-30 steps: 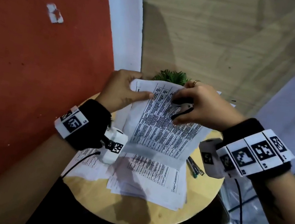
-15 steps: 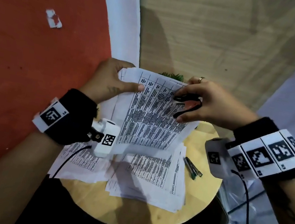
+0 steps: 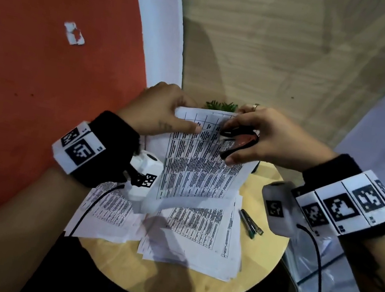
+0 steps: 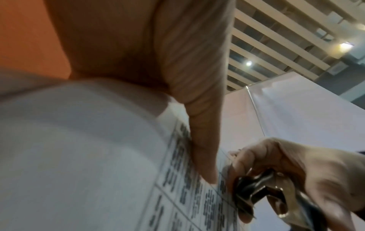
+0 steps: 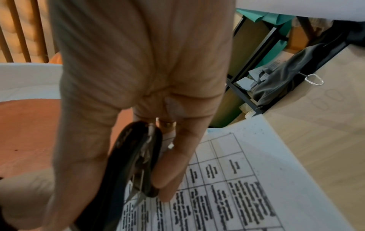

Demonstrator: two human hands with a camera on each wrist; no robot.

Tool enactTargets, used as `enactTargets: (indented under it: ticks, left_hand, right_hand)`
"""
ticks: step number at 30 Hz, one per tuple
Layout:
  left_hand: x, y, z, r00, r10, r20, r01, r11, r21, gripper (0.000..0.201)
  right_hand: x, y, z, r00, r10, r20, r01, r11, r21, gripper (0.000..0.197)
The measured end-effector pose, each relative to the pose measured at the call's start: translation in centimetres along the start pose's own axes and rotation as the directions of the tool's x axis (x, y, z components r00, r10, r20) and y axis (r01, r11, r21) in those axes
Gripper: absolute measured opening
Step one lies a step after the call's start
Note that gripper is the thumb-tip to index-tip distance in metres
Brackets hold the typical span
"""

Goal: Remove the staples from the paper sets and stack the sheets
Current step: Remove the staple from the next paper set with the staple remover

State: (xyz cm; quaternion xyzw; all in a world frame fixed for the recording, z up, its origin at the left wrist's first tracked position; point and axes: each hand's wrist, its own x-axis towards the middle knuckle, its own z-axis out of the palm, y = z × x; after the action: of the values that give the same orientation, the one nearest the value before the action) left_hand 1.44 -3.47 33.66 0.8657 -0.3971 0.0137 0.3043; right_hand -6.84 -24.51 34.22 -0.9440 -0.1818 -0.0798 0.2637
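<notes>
head view: staple remover (image 3: pixel 238 140) in right hand (image 3: pixel 271 138) at paper set (image 3: pixel 199 162) top edge

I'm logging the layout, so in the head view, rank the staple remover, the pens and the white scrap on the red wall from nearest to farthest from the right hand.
From the right hand:
1. Staple remover: gripped in its fingers, over the held paper set.
2. Pens: below the hand, on the round table.
3. White scrap: far left, on the red wall.
</notes>
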Motion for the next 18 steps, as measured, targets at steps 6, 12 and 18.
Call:
enactTargets:
  ticks: [6,12,18]
  left_hand:
    - [-1.1,0.0,-0.4,0.998,0.004,-0.067,-0.019,0.972,-0.233,0.012]
    - [-1.5,-0.5,-0.6,0.993,-0.019,-0.117,-0.013,0.965,-0.263,0.039]
    - [-1.2,0.2,-0.4,0.986,-0.063,-0.157,0.013,0.953,-0.302,0.025]
  right_hand:
    - [-0.5,-0.5,-0.7,1.000,0.010,-0.009,-0.009,0.997,0.078,0.051]
    - [-0.1,-0.5,-0.2,0.993,-0.018,-0.118,0.021,0.999,0.025,0.049]
    - [0.2,-2.2,2.9,0.810,-0.289,-0.510,0.200,0.954,-0.223,0.043]
